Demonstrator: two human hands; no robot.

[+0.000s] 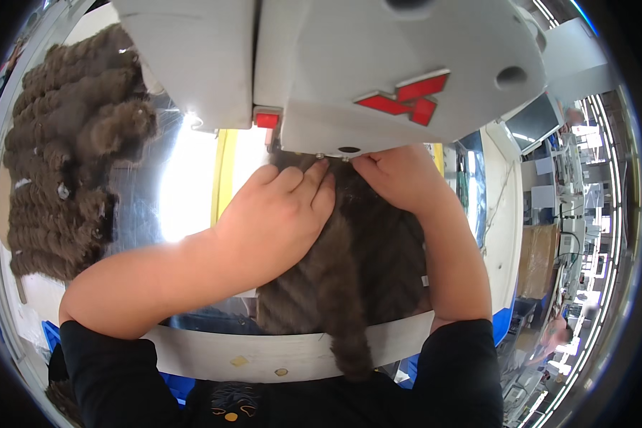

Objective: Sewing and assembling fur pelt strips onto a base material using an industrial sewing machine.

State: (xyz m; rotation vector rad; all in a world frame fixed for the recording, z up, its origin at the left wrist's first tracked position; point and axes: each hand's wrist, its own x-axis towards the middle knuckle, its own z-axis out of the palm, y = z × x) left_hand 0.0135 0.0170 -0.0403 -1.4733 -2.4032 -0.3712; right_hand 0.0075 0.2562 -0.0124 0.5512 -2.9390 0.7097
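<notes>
Left hand [282, 203] on brown fur [385, 257], right hand [401, 175] alongside — perhaps pinching it

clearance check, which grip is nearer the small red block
Left: the left grip is pictured below the small red block; the right grip is farther, to its lower right.

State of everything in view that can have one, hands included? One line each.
Left hand: fingers bent, on the fur; whether pinching, unclear.
Right hand: fingers bent beside the machine's underside, tips partly hidden.
Fur piece: spread out beneath the hands.
Fur strip: lying lengthwise, near end over the table's front edge.
White machine: above the fur; running or stopped, can't tell.
Left-side fur: lying in bunched rows.
</notes>
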